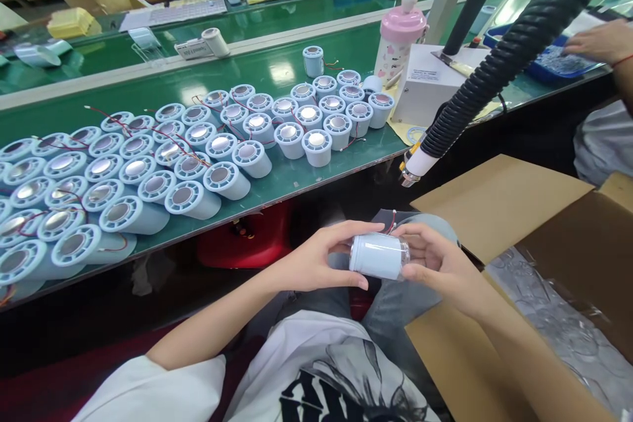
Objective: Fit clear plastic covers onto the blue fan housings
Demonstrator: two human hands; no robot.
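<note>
Cylinder [378,256], pale blue and lying on its side, is sitting between my two hands above my lap, just below the edge of the green worktop [297,175]. I am cupping it with my left hand [316,264], thumb under and fingers over its end, while my right hand [435,264] is closing its fingers around the clear cap end. To do this well, I am judging that I should keep the grip light and even and steer clear of the thin red wire [393,219] poking up behind it. It is looking smooth and matte, with a transparent end. Rows of similar cylinders [148,171] are crowding the worktop, and an open cardboard box [499,204] is standing at my right.
</note>
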